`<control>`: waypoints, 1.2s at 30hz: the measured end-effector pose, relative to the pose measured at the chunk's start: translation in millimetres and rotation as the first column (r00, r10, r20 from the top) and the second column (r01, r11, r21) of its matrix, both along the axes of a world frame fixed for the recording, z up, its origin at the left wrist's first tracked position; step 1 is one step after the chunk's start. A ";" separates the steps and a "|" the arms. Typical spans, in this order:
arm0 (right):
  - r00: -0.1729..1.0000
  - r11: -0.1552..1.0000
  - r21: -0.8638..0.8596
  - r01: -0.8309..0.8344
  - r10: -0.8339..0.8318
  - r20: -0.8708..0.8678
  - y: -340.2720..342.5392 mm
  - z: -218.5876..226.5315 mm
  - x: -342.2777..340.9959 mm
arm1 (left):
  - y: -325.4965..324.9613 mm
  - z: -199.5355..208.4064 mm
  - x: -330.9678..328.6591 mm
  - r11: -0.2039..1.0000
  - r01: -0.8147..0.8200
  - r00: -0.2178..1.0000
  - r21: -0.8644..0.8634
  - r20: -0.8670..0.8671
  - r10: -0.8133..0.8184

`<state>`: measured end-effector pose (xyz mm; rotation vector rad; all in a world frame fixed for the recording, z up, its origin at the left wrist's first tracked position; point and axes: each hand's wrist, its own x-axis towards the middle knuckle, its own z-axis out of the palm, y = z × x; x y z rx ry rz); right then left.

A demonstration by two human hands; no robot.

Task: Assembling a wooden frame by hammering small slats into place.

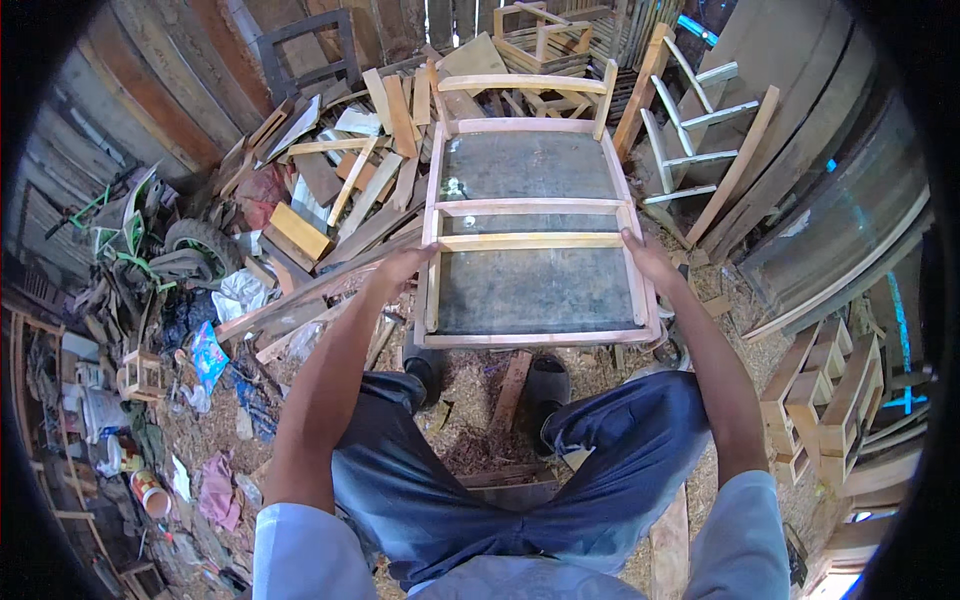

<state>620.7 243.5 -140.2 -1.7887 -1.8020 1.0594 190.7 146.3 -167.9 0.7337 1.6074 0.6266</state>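
Observation:
A pale wooden frame [530,208] with side rails, cross rails and two short uprights at its far end lies in front of me on a dark grey board [540,290]. My left hand [408,264] is closed on the frame's left side, by the end of a yellowish crosspiece [530,241]. On the opposite side, my right hand [650,258] grips the frame near the other end of that crosspiece. The fingers of both hands are partly hidden under the outer edges. Both arms reach forward over my knees.
Scrap boards and offcuts [350,180] are heaped at the far left, beside a dark tyre [200,245]. A ladder-like wooden frame [690,130] leans at the far right. Small slatted wooden frames [825,395] stand at the right. Shavings cover the floor [720,430].

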 end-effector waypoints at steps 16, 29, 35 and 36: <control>0.996 0.810 0.579 0.086 -0.085 -0.029 -28.1 68.6 -78.7 | -89.8 101.4 -9.7 0.718 -0.061 0.909 0.693 -0.258 0.327; 0.640 0.661 0.033 -0.750 0.712 0.289 -121.7 123.3 -176.6 | -221.9 110.0 -51.5 0.918 0.163 0.637 0.362 -0.749 0.182; 0.662 0.656 0.094 -0.749 0.735 0.150 -202.1 201.7 -281.3 | -252.3 127.4 -41.5 0.871 0.393 0.697 0.295 -0.713 -0.073; 0.692 0.683 0.111 -0.722 0.714 0.109 -211.0 201.7 -303.0 | -256.1 137.9 -41.5 0.892 0.367 0.673 0.263 -0.738 -0.059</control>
